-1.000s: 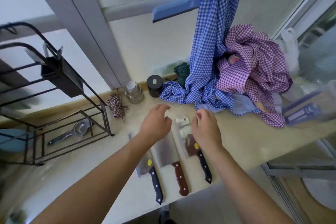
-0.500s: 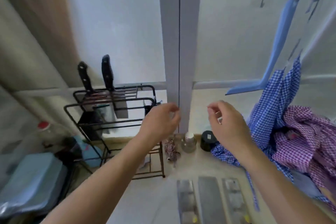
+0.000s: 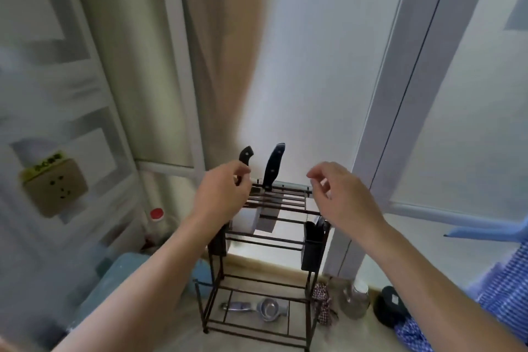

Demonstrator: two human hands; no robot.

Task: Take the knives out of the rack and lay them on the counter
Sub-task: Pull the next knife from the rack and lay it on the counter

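Observation:
A dark wire rack (image 3: 265, 280) stands on the counter against the wall. Two black-handled knives stick up from its top slots: the left knife (image 3: 246, 155) and the right knife (image 3: 273, 166), whose wide blade hangs down inside the rack. My left hand (image 3: 221, 197) is at the rack's top left, fingers curled in front of the left knife's handle; whether they touch it I cannot tell. My right hand (image 3: 340, 194) hovers over the rack's top right corner, fingers apart and holding nothing.
A metal strainer (image 3: 265, 308) lies on the rack's bottom shelf. To the right stand a glass jar (image 3: 354, 300), a black jar (image 3: 390, 306) and blue checked cloth (image 3: 503, 288). A blue-grey container (image 3: 114, 280) and a red-capped bottle (image 3: 156, 214) sit left.
The view has swung up and left, away from the three knives lying on the counter. Both hands have risen to the top of the rack, the left one reaching the left knife handle.

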